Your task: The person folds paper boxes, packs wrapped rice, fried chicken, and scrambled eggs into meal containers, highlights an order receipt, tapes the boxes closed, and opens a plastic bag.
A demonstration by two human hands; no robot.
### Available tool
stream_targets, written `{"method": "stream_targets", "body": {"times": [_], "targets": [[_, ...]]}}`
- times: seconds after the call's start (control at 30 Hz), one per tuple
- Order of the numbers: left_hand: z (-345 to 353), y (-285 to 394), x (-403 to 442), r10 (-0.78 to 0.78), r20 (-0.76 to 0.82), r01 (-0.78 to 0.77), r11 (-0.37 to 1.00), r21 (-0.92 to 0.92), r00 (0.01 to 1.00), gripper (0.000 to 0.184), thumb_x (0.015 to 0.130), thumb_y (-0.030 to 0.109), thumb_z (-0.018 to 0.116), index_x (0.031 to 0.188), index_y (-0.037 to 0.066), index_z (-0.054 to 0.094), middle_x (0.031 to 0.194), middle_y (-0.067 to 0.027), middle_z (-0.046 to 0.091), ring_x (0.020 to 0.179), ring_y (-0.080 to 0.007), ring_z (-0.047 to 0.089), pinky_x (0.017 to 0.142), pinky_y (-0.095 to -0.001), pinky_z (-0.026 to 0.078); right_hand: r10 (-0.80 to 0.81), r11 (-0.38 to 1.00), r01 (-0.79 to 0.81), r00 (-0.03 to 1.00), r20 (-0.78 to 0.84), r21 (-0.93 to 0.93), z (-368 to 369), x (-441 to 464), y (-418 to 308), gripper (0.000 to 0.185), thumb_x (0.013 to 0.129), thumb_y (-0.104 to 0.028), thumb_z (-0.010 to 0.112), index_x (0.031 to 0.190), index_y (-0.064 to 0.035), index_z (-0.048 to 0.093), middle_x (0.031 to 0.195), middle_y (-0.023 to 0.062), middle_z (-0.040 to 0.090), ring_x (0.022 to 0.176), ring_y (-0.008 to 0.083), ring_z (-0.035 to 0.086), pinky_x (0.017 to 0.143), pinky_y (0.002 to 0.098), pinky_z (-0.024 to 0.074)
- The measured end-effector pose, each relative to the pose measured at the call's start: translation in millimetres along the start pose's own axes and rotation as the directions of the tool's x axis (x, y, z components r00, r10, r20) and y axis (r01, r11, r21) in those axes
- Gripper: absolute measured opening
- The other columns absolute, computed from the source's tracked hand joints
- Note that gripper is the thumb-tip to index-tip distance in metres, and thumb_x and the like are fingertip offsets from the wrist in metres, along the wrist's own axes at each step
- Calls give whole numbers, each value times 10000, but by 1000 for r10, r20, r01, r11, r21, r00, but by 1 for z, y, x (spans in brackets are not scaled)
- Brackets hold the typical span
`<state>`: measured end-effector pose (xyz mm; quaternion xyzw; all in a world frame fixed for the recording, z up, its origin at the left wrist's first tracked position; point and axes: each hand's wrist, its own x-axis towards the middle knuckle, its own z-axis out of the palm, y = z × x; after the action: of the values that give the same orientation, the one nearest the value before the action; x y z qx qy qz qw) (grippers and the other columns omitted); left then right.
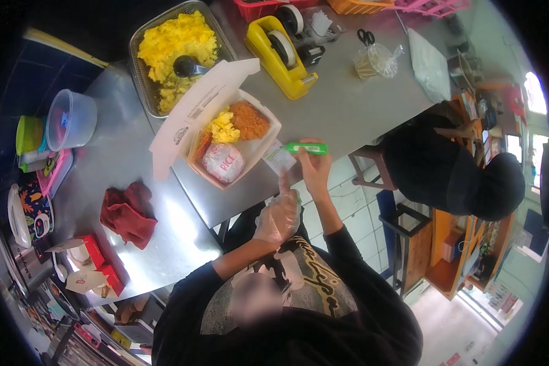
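Note:
A bright green highlighter [306,149] is pinched between the thumb and fingers of my bare right hand [316,172], at the table's front edge. Below its left end lies a small printed paper slip [279,160]. My left hand [277,218], in a clear plastic glove, has its index finger stretched out to the slip's lower edge; its other fingers look folded. Just left of the slip sits an open meal box [263,146] with its lid tipped back. Inside are fried chicken [250,121], scrambled egg [223,128] and a wrapped ball marked RICE [224,162].
Behind the box is a metal tray [141,91] of scrambled egg with a black scoop [189,66]. A yellow tape dispenser [280,58] stands behind the slip. A red cloth [128,213] and plastic tub [72,119] are leftward. A dark-clothed person [451,165] is at right.

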<state>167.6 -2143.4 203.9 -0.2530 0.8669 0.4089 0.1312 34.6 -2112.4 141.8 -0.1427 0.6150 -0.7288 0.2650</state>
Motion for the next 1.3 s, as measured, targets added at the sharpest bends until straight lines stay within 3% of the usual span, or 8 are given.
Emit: {"method": "stream_targets", "body": {"times": [0.27, 0.37, 0.47, 0.53, 0.67, 0.83, 0.97, 1.3], "targets": [[-15, 11, 0, -68, 60, 71, 996, -56, 996, 252, 897, 150, 437, 1084, -18, 434, 1403, -345, 237, 764, -419, 631, 691, -506, 511, -101, 991, 106, 993, 69, -84, 5, -9, 0, 253, 869, 34, 566, 1100, 17, 463, 961, 72, 557, 868, 126, 596, 724, 251, 505], [-21, 16, 1, -244, 175, 272, 950, -154, 954, 409, 912, 147, 388, 1273, -41, 349, 1147, -323, 529, 847, -383, 637, 772, -470, 509, -74, 997, 74, 997, 23, -34, 3, -8, -5, 242, 870, 15, 577, 1088, 15, 473, 948, 63, 547, 862, 134, 603, 719, 242, 493], [1, 0, 2, -43, 36, 46, 996, -74, 998, 440, 898, 152, 411, 1278, -52, 323, 1298, -348, 395, 796, -429, 625, 716, -511, 508, -70, 989, 79, 995, 71, -127, 5, -13, -12, 222, 854, -6, 600, 1054, 8, 506, 933, 79, 604, 850, 136, 619, 738, 252, 489], [5, -2, 2, -46, 12, 47, 996, -74, 999, 465, 896, 141, 393, 1304, -60, 296, 1203, -349, 475, 815, -434, 621, 737, -506, 504, -172, 907, 225, 969, 175, -357, 7, -13, -12, 206, 824, -29, 630, 1009, -3, 543, 913, 99, 666, 829, 142, 643, 753, 266, 491], [-8, 10, 3, -216, 116, 230, 965, -123, 969, 486, 919, 160, 356, 1355, -35, 265, 1046, -278, 593, 929, -380, 626, 823, -467, 489, -155, 933, 206, 970, 188, -295, 5, -12, -4, 201, 800, -37, 642, 982, -10, 562, 906, 111, 692, 824, 143, 656, 755, 277, 495], [-18, 15, 2, -234, 180, 255, 961, -104, 955, 379, 912, 151, 370, 1240, -37, 387, 1158, -291, 540, 911, -375, 632, 822, -471, 493, -118, 870, 223, 960, 253, -441, 6, -13, -15, 197, 807, -25, 639, 984, -2, 554, 906, 97, 672, 833, 145, 653, 745, 282, 509], [-3, 6, -2, -29, -25, 30, 999, 42, 999, 267, 908, 142, 387, 1089, -39, 460, 1180, -317, 514, 864, -376, 642, 766, -462, 519, -91, 963, 105, 994, 66, -247, 1, -8, 0, 185, 830, 12, 610, 1001, 13, 539, 909, 77, 625, 850, 133, 630, 762, 271, 515], [-18, 14, -2, -128, 111, 135, 989, -55, 985, 309, 902, 131, 390, 1140, -56, 450, 1223, -357, 455, 867, -372, 643, 755, -452, 522, -150, 967, 168, 983, 103, -194, 1, -11, 5, 196, 824, 13, 606, 1008, -2, 542, 899, 72, 643, 823, 131, 629, 746, 266, 503]]}}
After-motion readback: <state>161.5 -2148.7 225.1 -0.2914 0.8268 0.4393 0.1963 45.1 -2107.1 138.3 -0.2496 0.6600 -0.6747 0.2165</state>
